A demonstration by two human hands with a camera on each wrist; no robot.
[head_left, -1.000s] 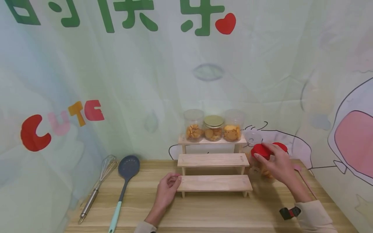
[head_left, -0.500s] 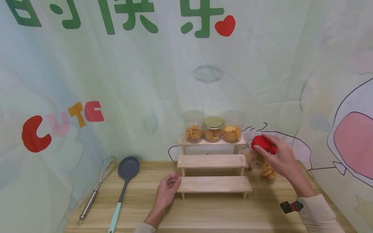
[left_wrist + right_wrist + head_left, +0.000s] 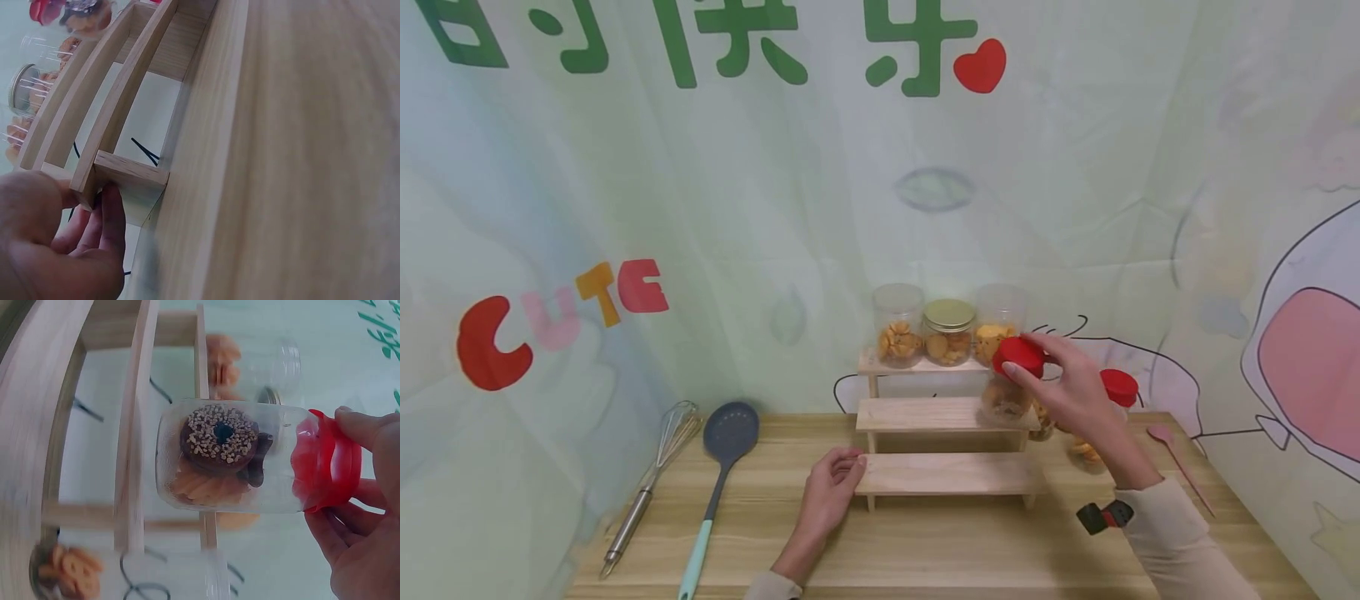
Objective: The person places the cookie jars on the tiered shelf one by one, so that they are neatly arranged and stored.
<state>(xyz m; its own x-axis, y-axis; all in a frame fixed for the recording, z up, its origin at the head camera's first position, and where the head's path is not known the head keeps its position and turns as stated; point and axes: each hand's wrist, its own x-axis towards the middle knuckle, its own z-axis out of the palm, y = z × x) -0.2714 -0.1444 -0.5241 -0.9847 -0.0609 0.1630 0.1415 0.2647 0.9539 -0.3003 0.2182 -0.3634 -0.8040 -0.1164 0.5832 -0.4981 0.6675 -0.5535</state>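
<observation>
My right hand (image 3: 1075, 400) grips a clear jar by its red lid (image 3: 1018, 358), above the right end of the middle step of a three-tier wooden display stand (image 3: 951, 473). In the right wrist view the jar (image 3: 278, 475) holds a sprinkled chocolate doughnut-shaped cookie and other biscuits. Thumb and fingers stay around the lid. My left hand (image 3: 826, 500) pinches the left end of the stand's lowest step, fingers under the board in the left wrist view. On the top step stand two clear cookie jars and a gold-lidded jar (image 3: 949, 337) between them; the held jar partly hides the right one.
Right of the stand stands another red-lidded jar (image 3: 1118, 390), partly behind my right arm, with more cookies beside it. A pink spoon (image 3: 1180, 467) lies at the table's right edge. On the left lie a whisk (image 3: 651, 492) and a slotted turner (image 3: 718, 483). A printed curtain hangs behind.
My right hand has lifted the red-lidded jar from the table right of the stand and carried it left over the middle step. The left hand has stayed on the lowest step.
</observation>
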